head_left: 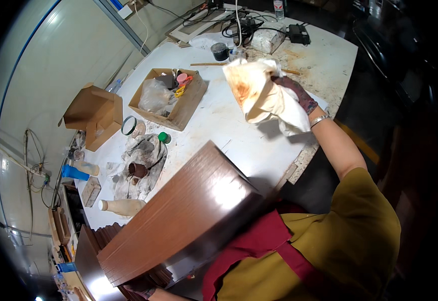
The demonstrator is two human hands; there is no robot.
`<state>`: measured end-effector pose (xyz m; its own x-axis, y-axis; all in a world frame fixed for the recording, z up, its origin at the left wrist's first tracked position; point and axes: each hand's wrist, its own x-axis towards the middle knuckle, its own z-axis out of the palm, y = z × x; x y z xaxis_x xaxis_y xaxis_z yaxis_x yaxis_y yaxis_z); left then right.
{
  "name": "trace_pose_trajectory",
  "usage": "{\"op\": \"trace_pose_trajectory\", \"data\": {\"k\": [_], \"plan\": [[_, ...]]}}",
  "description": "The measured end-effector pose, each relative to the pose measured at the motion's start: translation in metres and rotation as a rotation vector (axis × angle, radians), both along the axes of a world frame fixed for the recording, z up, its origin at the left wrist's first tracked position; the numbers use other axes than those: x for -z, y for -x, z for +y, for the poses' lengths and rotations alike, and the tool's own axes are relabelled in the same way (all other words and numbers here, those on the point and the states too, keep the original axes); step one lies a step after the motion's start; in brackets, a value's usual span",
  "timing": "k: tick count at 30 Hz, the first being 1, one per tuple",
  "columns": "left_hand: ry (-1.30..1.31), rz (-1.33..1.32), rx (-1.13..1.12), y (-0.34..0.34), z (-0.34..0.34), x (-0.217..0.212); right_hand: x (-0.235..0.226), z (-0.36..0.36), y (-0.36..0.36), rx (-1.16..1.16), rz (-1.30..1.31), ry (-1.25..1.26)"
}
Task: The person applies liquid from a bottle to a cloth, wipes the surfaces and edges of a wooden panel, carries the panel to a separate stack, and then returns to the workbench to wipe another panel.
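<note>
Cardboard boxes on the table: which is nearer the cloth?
The open-topped box holding the bulky clear plastic bag; the other box, its flap raised, sits farther left from the cloth.

The left fisheye camera on the wearer's head looks down over the white, stained desk, facing its far edge and taking in the far right corner. The long, glossy brown wood-grained piece and olive-yellow cloth sleeve appear close; straight edges bend toward the dark rim.

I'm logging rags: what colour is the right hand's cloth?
Cream cloth with an orange-brown stain; head view.
</note>
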<state>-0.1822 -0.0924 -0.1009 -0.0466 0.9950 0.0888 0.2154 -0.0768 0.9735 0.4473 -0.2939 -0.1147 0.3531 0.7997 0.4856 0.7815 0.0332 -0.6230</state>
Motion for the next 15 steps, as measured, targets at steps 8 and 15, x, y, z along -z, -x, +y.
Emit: {"op": "trace_pose_trajectory", "data": {"k": [8,15], "plan": [[-0.081,-0.249,0.075,0.060,0.017,0.042,-0.130,-0.057,0.018,-0.301,0.549,-0.406],[-0.219,-0.264,0.417,0.051,-0.014,-0.005,-0.244,-0.037,0.260,-0.517,0.540,0.033]]}}
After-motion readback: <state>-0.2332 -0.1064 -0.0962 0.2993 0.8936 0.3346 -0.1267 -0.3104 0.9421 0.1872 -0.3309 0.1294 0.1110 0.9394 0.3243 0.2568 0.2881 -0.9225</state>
